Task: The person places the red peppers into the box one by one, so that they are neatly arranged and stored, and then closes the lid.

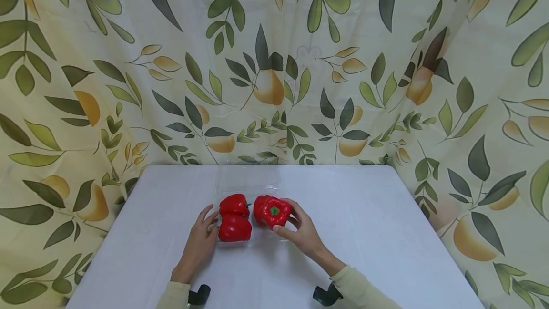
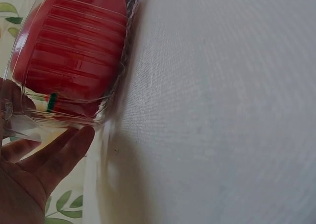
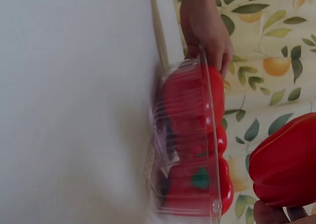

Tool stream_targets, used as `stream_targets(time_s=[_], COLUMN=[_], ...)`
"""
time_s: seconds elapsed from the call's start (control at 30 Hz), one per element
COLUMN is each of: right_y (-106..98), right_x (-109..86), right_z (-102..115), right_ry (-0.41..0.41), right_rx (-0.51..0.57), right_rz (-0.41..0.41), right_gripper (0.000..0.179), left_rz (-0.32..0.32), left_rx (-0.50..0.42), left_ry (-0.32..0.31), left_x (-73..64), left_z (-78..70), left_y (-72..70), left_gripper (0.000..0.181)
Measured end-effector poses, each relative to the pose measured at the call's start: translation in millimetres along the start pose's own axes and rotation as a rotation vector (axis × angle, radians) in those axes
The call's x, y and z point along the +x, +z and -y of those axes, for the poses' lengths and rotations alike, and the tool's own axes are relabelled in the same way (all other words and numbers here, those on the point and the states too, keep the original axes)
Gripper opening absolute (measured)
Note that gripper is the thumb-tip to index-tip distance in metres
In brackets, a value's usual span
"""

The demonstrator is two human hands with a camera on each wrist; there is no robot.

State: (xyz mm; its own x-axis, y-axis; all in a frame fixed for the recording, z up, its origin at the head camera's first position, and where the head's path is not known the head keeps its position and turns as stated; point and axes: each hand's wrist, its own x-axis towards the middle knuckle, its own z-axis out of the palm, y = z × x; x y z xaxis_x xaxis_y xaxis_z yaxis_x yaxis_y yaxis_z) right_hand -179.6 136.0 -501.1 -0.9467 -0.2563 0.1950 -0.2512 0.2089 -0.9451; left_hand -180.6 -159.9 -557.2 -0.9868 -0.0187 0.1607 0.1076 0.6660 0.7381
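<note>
A clear plastic clamshell box [image 1: 248,181] lies with its lid folded back. Two red bell peppers [image 1: 235,229] sit in its left half, and another red pepper [image 1: 259,206] is at the right rear. My right hand [image 1: 302,230] grips a red bell pepper [image 1: 275,211] above the box's right side, its green stem toward the head camera. In the right wrist view this held pepper [image 3: 289,162] is raised clear of the box. My left hand [image 1: 200,238] rests at the box's left side, with fairly straight fingers [image 2: 74,150] against the plastic end wall in the left wrist view.
The box stands on a white-covered table [image 1: 364,213]. Behind the table hangs a curtain [image 1: 274,85] printed with leaves and fruit. Dark straps [image 1: 199,294] show near both sleeve cuffs.
</note>
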Motion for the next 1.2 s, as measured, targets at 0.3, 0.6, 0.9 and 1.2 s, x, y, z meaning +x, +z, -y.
stream_targets(time_s=[0.3, 0.6, 0.9, 1.2], right_y=[14.0, 24.8, 32.0, 32.4], right_x=[-0.9, -0.9, 3.7, 6.9], right_z=[3.0, 7.4, 7.0, 1.7], right_ry=[0.007, 0.030, 0.020, 0.028], right_rx=[-0.034, -0.131, -0.207, -0.287], right_rz=[0.039, 0.037, 0.055, 0.064], right_gripper=[0.074, 0.077, 0.077, 0.076], left_rz=[-0.025, -0.043, -0.034, -0.032], left_rx=[0.004, 0.009, 0.000, 0.005], left_ry=[0.026, 0.047, 0.030, 0.036], left_x=[1.2, 1.8, 2.6, 2.5], left_z=[1.5, 3.2, 2.1, 3.1], left_y=[1.3, 3.1, 2.3, 1.7], left_gripper=[0.046, 0.045, 0.045, 0.045])
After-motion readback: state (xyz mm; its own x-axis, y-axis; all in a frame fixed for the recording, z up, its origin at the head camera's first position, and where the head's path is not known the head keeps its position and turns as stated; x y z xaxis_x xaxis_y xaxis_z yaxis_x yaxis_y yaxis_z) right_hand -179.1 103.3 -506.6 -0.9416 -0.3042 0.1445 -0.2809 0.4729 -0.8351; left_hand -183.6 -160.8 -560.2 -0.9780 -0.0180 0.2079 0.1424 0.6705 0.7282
